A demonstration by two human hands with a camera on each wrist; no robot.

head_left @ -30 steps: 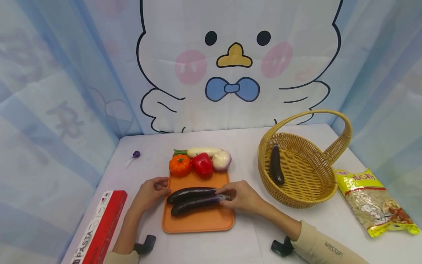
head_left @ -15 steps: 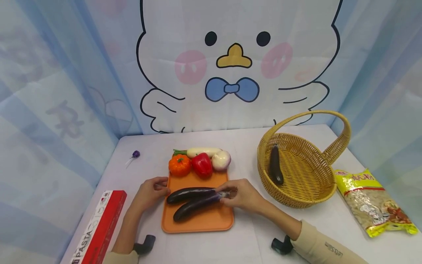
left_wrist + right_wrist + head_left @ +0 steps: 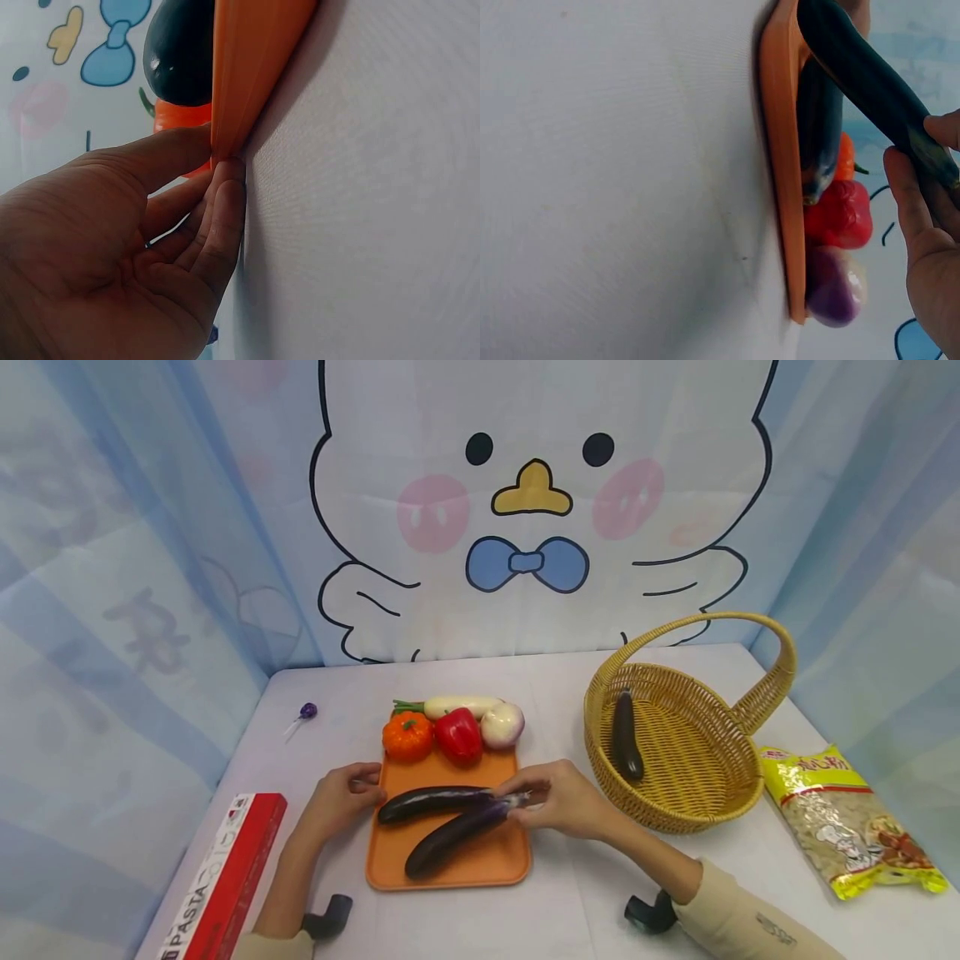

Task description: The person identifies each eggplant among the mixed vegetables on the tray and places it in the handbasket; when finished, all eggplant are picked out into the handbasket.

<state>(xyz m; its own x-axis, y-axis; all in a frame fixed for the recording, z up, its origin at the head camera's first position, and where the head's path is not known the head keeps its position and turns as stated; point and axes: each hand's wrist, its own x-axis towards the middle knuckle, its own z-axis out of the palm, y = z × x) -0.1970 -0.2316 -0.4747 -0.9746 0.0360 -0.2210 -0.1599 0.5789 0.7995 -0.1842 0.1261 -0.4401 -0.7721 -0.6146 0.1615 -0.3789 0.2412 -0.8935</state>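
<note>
The right hand [image 3: 558, 797] pinches the front eggplant [image 3: 453, 842] by its stem end, between thumb and fingers. In the last second, this eggplant turns: its round end swings toward the person, and its stem end moves up and to the right. So a wedge of bare tray now opens between it and the back eggplant [image 3: 431, 803], which lies just beyond the grip and to its left. I judge that the held one is now freed from its neighbour and ready to be handled alone; whether its round end touches the orange tray [image 3: 506, 864], I cannot tell.

The left hand [image 3: 337, 802] does not change place; it pinches the tray's left edge, probably to steady it. Right of the holding grip and farther away, the wicker basket [image 3: 652, 817] contains a third eggplant [image 3: 627, 739], unchanged.
</note>
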